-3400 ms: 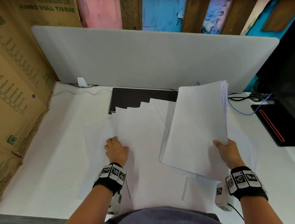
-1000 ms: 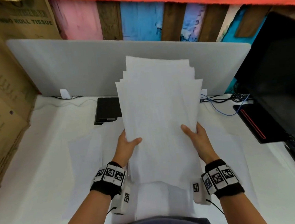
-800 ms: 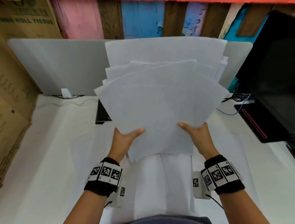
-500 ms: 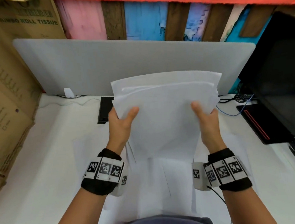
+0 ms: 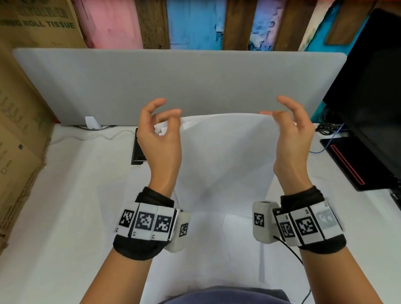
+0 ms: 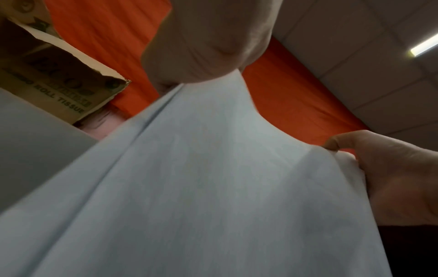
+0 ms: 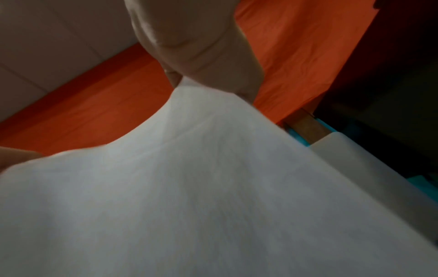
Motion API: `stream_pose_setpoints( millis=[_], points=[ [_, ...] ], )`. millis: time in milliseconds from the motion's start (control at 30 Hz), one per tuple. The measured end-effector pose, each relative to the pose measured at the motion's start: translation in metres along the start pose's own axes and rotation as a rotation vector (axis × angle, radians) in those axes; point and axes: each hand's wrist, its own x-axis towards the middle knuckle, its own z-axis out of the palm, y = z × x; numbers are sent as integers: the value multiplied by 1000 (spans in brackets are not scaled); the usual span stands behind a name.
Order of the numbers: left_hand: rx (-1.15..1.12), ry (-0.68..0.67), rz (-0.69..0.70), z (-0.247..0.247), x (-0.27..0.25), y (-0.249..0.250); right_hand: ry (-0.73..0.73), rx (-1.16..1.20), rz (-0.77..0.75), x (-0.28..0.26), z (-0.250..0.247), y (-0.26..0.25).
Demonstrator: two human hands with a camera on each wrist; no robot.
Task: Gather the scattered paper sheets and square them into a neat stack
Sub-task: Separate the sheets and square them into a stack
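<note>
A bundle of white paper sheets (image 5: 226, 154) hangs upright between my raised hands above the white table (image 5: 79, 223). My left hand (image 5: 167, 120) pinches its top left corner, and my right hand (image 5: 275, 113) pinches its top right corner. The top edge sags a little between them. In the left wrist view the paper bundle (image 6: 189, 187) fills the frame, with the left fingers (image 6: 201, 46) on its corner. The right wrist view shows the paper bundle (image 7: 189, 187) under the right fingers (image 7: 201, 46). More loose sheets (image 5: 238, 233) lie flat on the table below.
A grey divider panel (image 5: 188, 80) stands behind the table. Cardboard boxes (image 5: 2, 120) wall off the left. A black monitor (image 5: 383, 87) and its base (image 5: 348, 160) stand at the right, with cables (image 5: 326, 128) nearby. A black device (image 5: 136, 152) lies behind the left hand.
Both hands have moved from the bundle's lower edge up its sides to its top corners. The fanned sheets have drawn together and now hang lower.
</note>
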Motion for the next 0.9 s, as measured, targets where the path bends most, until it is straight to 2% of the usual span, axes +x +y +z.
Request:
stream_pose_setpoints(
  millis=[67,133,200,300,367,400,500,567,633,700,800,900],
  points=[
    [-45,2,-12,-3,-5,-6,-19,-3,12,-1,-6,10],
    [-34,-4,24,-9,-9,-11,-107,-8,33,-1,-16,22],
    [-25,-83,20,-18,-13,-23,-216,-57,112,-1,-30,37],
    [3,-263,-198,-29,-24,-48,-363,-185,265,-10,-42,62],
    [16,-233,-294,-29,-32,-57,-341,-200,286,-19,-38,71],
    [12,-182,-288,-26,-34,-55,-304,-178,282,-22,-32,71],
    [-59,-105,-188,-19,-29,-37,-210,-100,240,-33,-15,63],
    [-95,-128,-127,-23,-25,-27,-165,-60,196,-34,-13,57],
    [-83,-181,-101,-33,-25,-27,-189,-39,184,-28,-15,57],
    [-29,-227,-180,-44,-29,-42,-233,-99,243,-29,-21,69],
    [66,-272,-423,-57,-43,-79,-311,-275,427,-43,-29,103],
    [136,-365,-570,-68,-59,-107,-267,-311,500,-50,-42,129]
  ],
)
